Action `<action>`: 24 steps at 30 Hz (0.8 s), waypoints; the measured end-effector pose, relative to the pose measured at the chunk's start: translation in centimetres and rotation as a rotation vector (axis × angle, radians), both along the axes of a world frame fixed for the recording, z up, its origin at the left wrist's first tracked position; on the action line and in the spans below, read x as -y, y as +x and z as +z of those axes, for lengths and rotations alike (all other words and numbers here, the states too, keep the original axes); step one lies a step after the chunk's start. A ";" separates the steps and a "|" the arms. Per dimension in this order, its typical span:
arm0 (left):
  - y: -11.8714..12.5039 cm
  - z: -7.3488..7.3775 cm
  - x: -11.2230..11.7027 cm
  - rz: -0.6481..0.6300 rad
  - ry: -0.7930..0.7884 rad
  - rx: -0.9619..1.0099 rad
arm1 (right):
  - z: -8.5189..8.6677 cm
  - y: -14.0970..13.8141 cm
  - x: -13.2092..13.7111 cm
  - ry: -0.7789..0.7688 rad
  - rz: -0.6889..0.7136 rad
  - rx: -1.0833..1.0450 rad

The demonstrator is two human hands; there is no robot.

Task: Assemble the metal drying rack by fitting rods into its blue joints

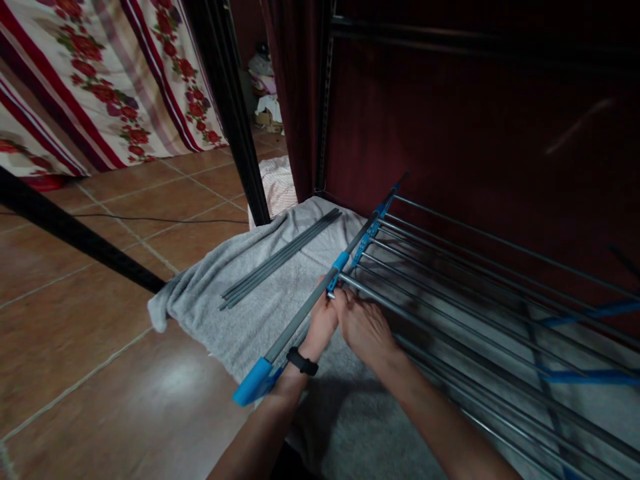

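- The rack (341, 261) lies on the grey blanket (250, 327), where soft folds could let it shift if pushed unevenly.
- Left hand (323, 325) and right hand (362, 327) meet, fingers bent, at the near end of the blue strip (367, 243); I can't tell what either grip pinches.
- Skin could get nipped there, fingers being so crowded.
- Loose rods (280, 260) nearby might roll if the blanket is tugged.

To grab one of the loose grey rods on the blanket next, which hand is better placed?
Left, I'd judge: the left hand is nearer the loose rods, with the right hand farther off, on its other side. Either must probably pass the long pole.
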State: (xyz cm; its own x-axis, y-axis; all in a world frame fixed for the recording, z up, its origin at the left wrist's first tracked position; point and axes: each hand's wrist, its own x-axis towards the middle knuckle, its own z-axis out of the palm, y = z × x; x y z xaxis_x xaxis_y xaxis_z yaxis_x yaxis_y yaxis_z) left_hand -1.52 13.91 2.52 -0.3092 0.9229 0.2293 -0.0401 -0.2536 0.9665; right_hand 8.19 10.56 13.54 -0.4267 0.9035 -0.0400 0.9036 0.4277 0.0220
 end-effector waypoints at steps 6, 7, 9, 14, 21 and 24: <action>-0.4 -0.8 -0.2 -0.005 -0.004 0.025 | -0.3 -0.1 -0.2 0.011 -0.035 0.002; -0.3 -0.8 -0.2 -0.007 0.001 0.032 | -0.5 -0.2 -0.1 0.034 -0.022 -0.001; -0.3 -0.8 -0.3 -0.019 0.004 0.049 | -0.6 -0.4 0.0 0.076 -0.002 -0.016; -0.3 -0.3 -0.3 -0.045 -0.003 0.073 | -0.5 -1.1 0.0 0.041 -0.054 -0.016; -0.3 1.0 -0.1 -0.009 0.025 0.043 | 0.1 -1.2 -0.4 -0.020 -0.103 0.007; -0.2 1.0 -0.2 0.002 0.022 0.028 | 0.0 -1.1 -0.4 -0.015 -0.104 0.019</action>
State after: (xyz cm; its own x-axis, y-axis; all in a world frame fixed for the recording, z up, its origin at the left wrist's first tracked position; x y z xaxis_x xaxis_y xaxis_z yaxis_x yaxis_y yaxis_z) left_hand -1.77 14.10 3.56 -0.3180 0.9169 0.2410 -0.0667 -0.2752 0.9591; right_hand 7.09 10.92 13.52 -0.3300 0.9420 -0.0608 0.9425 0.3324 0.0340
